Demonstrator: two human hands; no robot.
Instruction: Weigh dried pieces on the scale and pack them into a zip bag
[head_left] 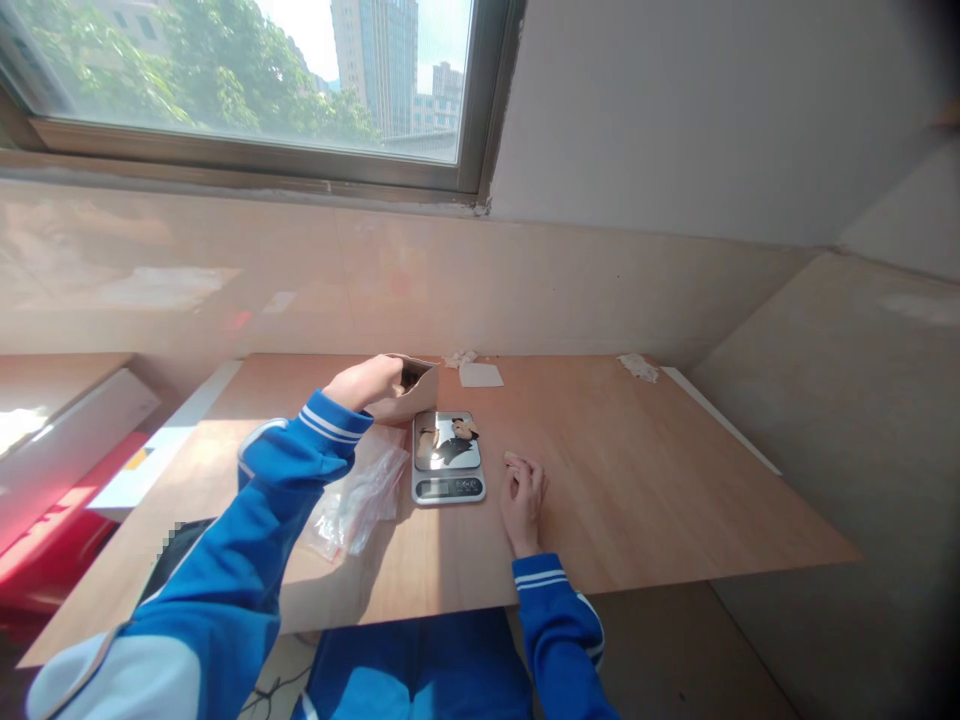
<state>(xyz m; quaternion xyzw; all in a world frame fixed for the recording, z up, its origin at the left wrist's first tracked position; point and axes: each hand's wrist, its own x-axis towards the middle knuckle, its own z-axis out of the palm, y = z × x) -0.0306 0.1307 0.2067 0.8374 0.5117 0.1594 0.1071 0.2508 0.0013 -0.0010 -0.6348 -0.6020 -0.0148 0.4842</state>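
My left hand (367, 383) reaches into a small open cardboard box (411, 404), its fingertips hidden inside, so their hold does not show. Right in front of the box lies a kitchen scale (448, 487) with a display and buttons at its near edge. Several flat dark and tan pieces (452, 447) rest on its platform. Beside the scale, a pile of clear plastic bags (365, 497) spreads to the left. On the right of the scale, my right hand (524, 495) rests on the table with fingers curled in; whatever they may hold is hidden.
The wooden table (637, 480) runs back to the wall. A white card (481, 375) and crumpled scraps (638, 367) lie along its far edge. A dark flat object (180, 550) sits partly under my left sleeve. Red items (67, 530) stand left of the table.
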